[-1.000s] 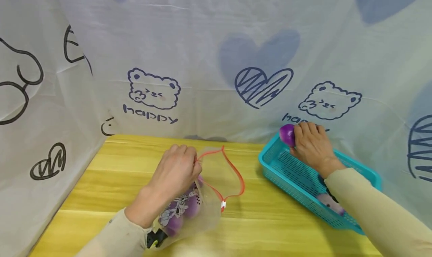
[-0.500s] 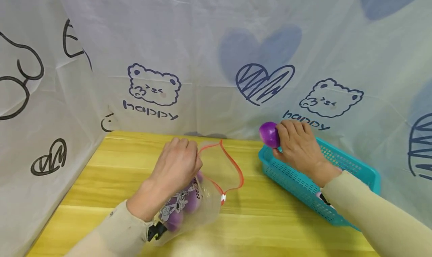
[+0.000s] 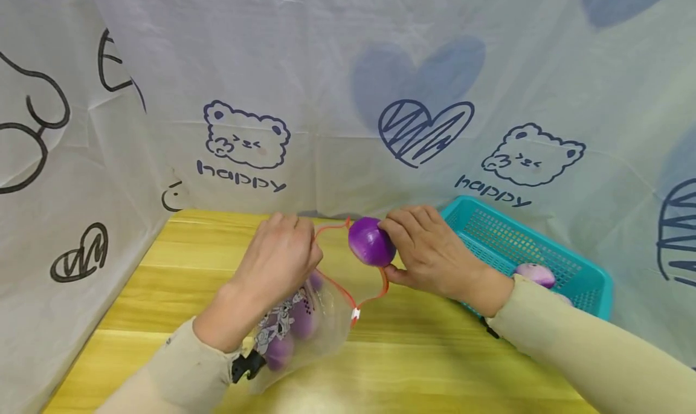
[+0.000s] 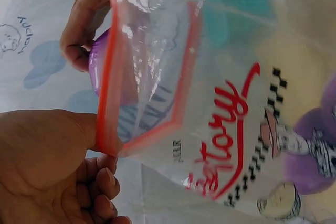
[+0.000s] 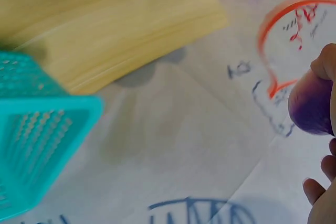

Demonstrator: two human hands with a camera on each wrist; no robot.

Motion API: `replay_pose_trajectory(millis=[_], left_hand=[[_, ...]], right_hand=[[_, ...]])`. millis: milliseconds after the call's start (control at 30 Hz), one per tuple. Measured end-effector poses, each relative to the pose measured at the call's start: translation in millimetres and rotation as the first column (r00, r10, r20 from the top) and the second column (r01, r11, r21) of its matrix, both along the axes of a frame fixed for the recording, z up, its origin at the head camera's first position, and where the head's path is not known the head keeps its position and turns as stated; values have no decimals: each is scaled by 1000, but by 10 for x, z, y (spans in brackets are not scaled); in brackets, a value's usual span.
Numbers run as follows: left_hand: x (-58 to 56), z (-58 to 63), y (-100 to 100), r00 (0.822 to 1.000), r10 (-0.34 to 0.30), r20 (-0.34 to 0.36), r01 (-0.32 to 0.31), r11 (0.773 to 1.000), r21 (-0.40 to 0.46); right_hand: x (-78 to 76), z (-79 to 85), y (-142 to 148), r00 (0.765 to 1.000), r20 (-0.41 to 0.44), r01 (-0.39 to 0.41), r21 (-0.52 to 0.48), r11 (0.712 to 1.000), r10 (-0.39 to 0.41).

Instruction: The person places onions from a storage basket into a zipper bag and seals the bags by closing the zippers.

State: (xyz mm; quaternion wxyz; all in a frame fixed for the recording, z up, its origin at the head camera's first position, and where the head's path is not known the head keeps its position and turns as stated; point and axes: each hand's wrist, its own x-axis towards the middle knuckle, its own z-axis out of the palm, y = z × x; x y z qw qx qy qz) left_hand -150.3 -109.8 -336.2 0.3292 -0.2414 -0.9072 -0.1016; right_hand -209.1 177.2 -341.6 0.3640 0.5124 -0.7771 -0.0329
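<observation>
My left hand point(image 3: 283, 257) pinches the red-orange rim of a clear printed zip bag point(image 4: 220, 108), holding it up with its mouth spread. Several purple round things point(image 3: 280, 350) show through the film low in the bag. A glossy purple ball-shaped thing point(image 3: 372, 242) is gripped between the thumb and fingers of my right hand point(image 3: 435, 257). It overlaps the far right part of the bag's mouth in the head view. The left wrist view shows this ball point(image 4: 97, 64) just beyond the orange rim point(image 4: 107, 87).
On the right stands a turquoise perforated basket point(image 3: 544, 245) with pale pink-purple round things point(image 3: 535, 274) in it. A white slider point(image 3: 355, 313) sits on the bag's rim. Behind the yellow wood-grain table point(image 3: 179, 263) hangs a printed white cloth point(image 3: 326, 100).
My right hand has carried the purple ball left from over the basket to the bag's mouth. The left hand keeps its pinch on the bag, nearly in place.
</observation>
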Motion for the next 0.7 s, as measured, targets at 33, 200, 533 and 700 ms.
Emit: replay_pose_trajectory(millis=[33, 200, 533, 700], left_hand=[[-2, 12, 0, 1000, -5, 0, 5, 1000, 8], [-1, 60, 13, 998, -13, 64, 10, 999, 47], [-6, 80, 83, 986, 15, 167, -28, 997, 74], [-5, 71, 80, 986, 18, 169, -30, 997, 72]], right_hand=[[17, 1, -43, 1000, 0, -11, 9, 1000, 11], [53, -32, -207, 999, -8, -51, 58, 997, 52], [56, -191, -390, 998, -52, -31, 196, 980, 42], [46, -249, -455, 995, -77, -39, 228, 973, 58]])
